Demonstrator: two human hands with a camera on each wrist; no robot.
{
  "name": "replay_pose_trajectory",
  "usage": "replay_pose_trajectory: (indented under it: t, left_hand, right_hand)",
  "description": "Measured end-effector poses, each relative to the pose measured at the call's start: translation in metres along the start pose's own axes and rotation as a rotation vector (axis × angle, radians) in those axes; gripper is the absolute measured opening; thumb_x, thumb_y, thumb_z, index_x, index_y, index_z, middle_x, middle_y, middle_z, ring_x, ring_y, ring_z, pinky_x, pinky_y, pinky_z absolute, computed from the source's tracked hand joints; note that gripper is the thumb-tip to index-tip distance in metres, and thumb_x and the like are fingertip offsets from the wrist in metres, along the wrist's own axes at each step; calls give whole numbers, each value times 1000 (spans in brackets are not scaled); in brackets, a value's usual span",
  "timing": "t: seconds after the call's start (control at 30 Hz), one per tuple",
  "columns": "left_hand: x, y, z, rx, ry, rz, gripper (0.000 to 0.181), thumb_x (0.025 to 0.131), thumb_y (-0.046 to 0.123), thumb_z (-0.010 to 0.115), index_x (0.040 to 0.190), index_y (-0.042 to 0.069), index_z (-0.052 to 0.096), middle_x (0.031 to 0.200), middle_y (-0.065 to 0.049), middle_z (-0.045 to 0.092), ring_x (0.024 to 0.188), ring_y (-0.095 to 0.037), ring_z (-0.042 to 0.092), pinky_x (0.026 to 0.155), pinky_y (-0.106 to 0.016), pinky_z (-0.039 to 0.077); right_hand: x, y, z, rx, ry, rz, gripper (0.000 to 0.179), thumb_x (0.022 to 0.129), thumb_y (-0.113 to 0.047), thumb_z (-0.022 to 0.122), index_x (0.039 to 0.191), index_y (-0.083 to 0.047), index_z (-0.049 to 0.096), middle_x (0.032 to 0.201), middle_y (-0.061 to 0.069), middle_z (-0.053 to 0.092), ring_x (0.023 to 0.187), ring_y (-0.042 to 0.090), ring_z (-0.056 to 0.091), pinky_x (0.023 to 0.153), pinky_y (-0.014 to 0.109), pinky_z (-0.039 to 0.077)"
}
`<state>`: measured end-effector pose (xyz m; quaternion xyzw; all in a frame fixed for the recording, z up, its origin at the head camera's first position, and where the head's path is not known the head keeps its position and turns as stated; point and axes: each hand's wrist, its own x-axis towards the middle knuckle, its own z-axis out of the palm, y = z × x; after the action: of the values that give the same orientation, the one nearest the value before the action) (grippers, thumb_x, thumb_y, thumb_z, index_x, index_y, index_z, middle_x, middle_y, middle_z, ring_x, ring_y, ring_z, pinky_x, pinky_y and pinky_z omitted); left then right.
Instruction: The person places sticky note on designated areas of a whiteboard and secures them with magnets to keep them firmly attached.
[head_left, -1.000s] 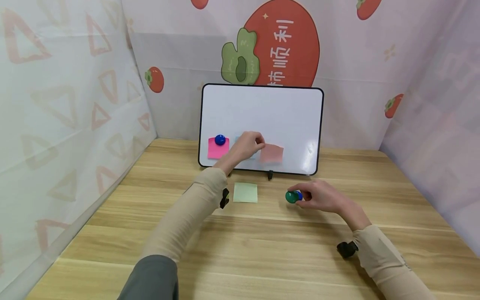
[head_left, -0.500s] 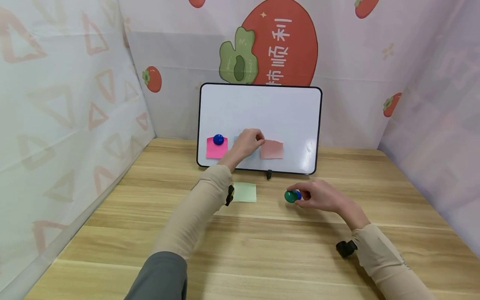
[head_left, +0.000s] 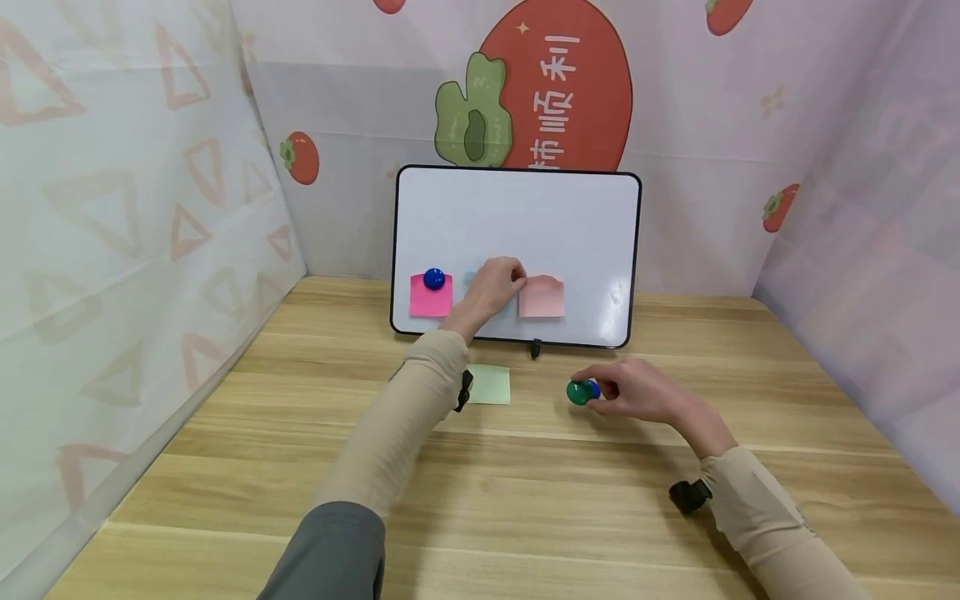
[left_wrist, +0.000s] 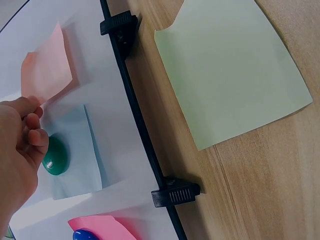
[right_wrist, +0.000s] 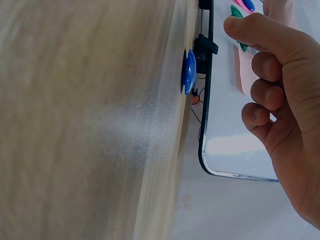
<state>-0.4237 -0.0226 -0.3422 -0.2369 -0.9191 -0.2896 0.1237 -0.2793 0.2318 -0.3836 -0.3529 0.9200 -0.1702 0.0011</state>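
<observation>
My left hand (head_left: 492, 287) pinches the upper left corner of a pale pink sticky note (head_left: 542, 297), held at the whiteboard (head_left: 555, 217). Partly behind that hand, a light blue note (left_wrist: 75, 150) is on the board under a green magnet (left_wrist: 56, 156). A bright pink note (head_left: 431, 302) carries a blue magnet (head_left: 434, 279) at the board's left. Low over the table, my right hand (head_left: 637, 390) pinches another green round magnet (head_left: 580, 392) between thumb and finger. Behind it another blue magnet (right_wrist: 189, 72) sits on the table.
A pale green note (head_left: 490, 385) lies on the wooden table (head_left: 495, 517) in front of the board. Black clip feet (left_wrist: 175, 194) support the board's lower edge. Printed fabric walls (head_left: 337, 217) enclose the table at the back and sides.
The pale pink note has risen slightly with my left hand, and its top edge now curls differently. My right hand stays in place with the green magnet. The head view has shifted slightly.
</observation>
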Motion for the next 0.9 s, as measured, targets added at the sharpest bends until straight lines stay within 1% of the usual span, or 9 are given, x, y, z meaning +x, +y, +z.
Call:
replay_pose_trajectory:
  t: [0.17,0.37,0.57,0.73,0.9]
  left_hand:
    - [2,2,2,18,4,14,15,98,14,62,104,5,72,100,-8,72,87,-17,65,76,-27,53]
    - [6,6,3,21,3,5,16,98,14,62,106,4,72,101,-8,72,89,-17,66,78,-26,54]
    - [6,6,3,23,16,7,14,97,14,63,104,4,72,100,-8,72,88,-18,66,78,-27,54]
    - [3,4,5,20,13,4,13,97,13,64,103,4,72,98,-9,71,85,-18,65,75,-26,54]
    - [2,2,5,18,17,15,13,97,14,64,102,4,71,97,-8,71,84,-18,65,74,-27,53]
  right_hand:
    - [-1,0,-1,-2,-1,-1,37,87,-19,75,123,-17,68,71,-13,50,64,2,46,57,19,42]
    - [-2,0,-2,-10,3,-4,37,87,-18,75,123,-17,68,71,-13,50,64,2,46,57,19,41]
    - [-1,1,-3,-15,15,-6,37,87,-18,75,123,-18,68,72,-12,50,63,2,45,56,19,41]
    - [4,1,-3,-34,37,-23,37,86,-19,77,122,-18,68,71,-13,49,62,1,44,56,19,40]
    - [16,-1,-8,-57,79,-55,35,85,-20,78,119,-16,70,66,-13,45,58,1,40,55,19,35]
